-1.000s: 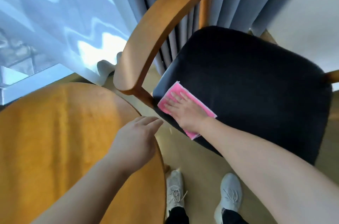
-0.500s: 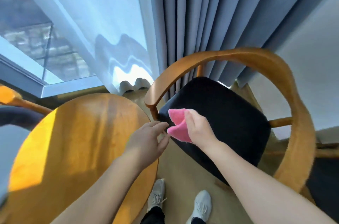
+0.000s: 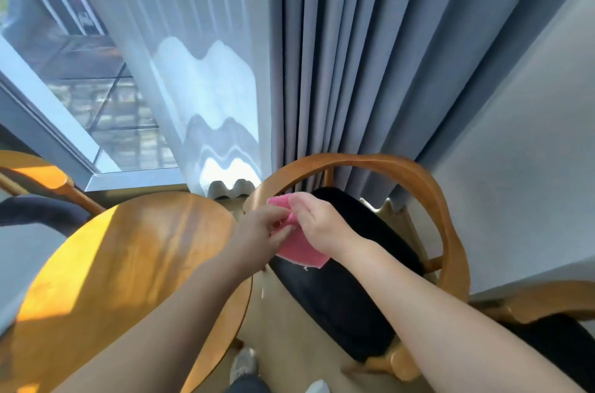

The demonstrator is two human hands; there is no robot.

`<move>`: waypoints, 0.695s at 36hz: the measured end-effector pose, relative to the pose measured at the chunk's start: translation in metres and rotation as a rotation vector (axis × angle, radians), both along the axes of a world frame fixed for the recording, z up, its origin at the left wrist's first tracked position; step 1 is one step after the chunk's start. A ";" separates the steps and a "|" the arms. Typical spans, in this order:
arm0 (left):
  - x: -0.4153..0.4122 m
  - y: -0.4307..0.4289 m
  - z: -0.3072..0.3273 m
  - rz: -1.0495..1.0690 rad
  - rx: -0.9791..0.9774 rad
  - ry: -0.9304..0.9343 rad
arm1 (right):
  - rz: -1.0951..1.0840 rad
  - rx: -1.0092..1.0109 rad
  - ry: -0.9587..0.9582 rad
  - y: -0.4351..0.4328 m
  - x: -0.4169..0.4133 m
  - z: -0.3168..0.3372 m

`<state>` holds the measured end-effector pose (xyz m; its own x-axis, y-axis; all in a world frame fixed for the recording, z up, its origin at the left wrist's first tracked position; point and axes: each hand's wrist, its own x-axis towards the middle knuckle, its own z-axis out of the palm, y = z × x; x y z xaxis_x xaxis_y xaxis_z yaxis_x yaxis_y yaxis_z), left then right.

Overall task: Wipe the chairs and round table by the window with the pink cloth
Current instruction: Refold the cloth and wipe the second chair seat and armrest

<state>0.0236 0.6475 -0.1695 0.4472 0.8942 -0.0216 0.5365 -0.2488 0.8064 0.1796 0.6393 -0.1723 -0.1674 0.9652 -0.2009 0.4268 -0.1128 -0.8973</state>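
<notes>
You are holding the pink cloth (image 3: pixel 300 247) up between both hands, in the air over the gap between the table and the nearest chair. Your right hand (image 3: pixel 322 221) is pinching the cloth's upper edge, with the thumb and curled fingers closing on the fabric. Your left hand (image 3: pixel 261 231) is meeting it from the other side, its fingertips (image 3: pixel 282 224) curling in and gripping the same bunched top part. The rest of the cloth is hanging down below your hands, with its lower corner showing in front of the near left edge of the black seat (image 3: pixel 341 296); whether it is touching the seat cannot be told. That seat belongs to a wooden chair (image 3: pixel 370 159) whose curved hoop of a back is wrapping around behind and to the right of your hands. Just to the left, the round table (image 3: pixel 128 264) is standing close beside the chair, its wooden top catching a band of sunlight along its left side. Your left forearm is crossing over the table's near right edge. Behind the chair, heavy grey curtains (image 3: pixel 354 54) are hanging in folds, with a sheer white curtain (image 3: pixel 199 54) to their left and the window (image 3: pixel 80 70) beyond that. A second chair (image 3: pixel 42 177) is showing at the far left, behind the table, and part of a third chair (image 3: pixel 547 305) is showing at the lower right. Your pale shoe (image 3: pixel 243 363) is standing on the floor (image 3: pixel 289 344) below.
</notes>
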 end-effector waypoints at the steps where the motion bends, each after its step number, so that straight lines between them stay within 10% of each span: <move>1: -0.002 0.002 -0.001 0.020 0.010 -0.045 | 0.027 -0.009 -0.004 0.002 -0.001 0.004; 12: -0.049 0.050 0.002 -0.035 -0.036 -0.072 | 0.385 -0.129 -0.127 0.045 -0.017 0.026; 25: -0.095 0.130 -0.035 0.016 -0.089 -0.014 | 0.113 -0.118 -0.208 0.111 -0.049 -0.032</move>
